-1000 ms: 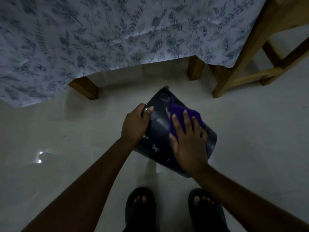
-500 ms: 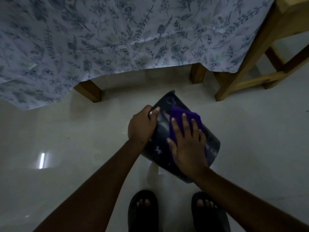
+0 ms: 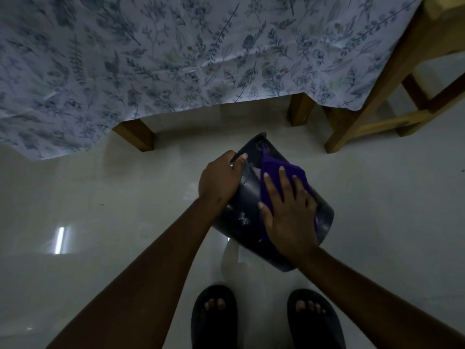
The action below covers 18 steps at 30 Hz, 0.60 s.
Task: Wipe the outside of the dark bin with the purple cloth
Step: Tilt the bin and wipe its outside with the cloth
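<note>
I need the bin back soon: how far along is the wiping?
Midway, at best. The left hand grips the tilted dark bin while the right hand presses the purple cloth flat on its upper side. Pale smudges remain beside the cloth; the far side is hidden.

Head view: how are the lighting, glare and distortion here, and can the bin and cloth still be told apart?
Head view: dim overall; the bin reads nearly black, yet the purple cloth under the right hand stands out. A bright glare patch sits on the glossy floor. Wide-angle bending curves the tablecloth edge. The left hand looks sharp, without motion blur.
</note>
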Tool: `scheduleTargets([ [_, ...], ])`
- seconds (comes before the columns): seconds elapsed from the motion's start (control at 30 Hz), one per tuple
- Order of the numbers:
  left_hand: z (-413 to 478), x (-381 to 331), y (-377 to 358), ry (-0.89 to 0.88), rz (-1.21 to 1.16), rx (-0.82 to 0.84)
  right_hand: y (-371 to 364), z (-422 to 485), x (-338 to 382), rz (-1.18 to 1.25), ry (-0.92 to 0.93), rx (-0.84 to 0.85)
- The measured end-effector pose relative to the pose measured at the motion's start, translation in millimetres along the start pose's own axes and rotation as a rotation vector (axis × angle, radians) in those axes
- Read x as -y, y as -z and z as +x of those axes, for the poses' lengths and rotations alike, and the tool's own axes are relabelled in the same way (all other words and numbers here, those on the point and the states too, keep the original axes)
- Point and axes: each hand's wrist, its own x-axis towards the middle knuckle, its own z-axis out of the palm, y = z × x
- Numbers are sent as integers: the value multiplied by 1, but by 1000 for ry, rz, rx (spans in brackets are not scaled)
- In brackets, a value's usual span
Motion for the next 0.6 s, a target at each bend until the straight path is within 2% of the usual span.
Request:
scheduleTargets([
  [0.13,6,-5,11,-37,-171,133,2,16,-16,64,-15,-1],
  [0.2,-2,6,15,-47,-152,172,7,37,-33,105,-53,19],
  [0.33,-20,27,5,9,-43,67,16,56,-50,179,-161,62],
  [0.5,-9,19,5,-62,36,-25,-2,-20,-11,-48,119,31],
  [0.6,-9,14,3,-54,4,-47,2,3,-17,-6,95,4],
])
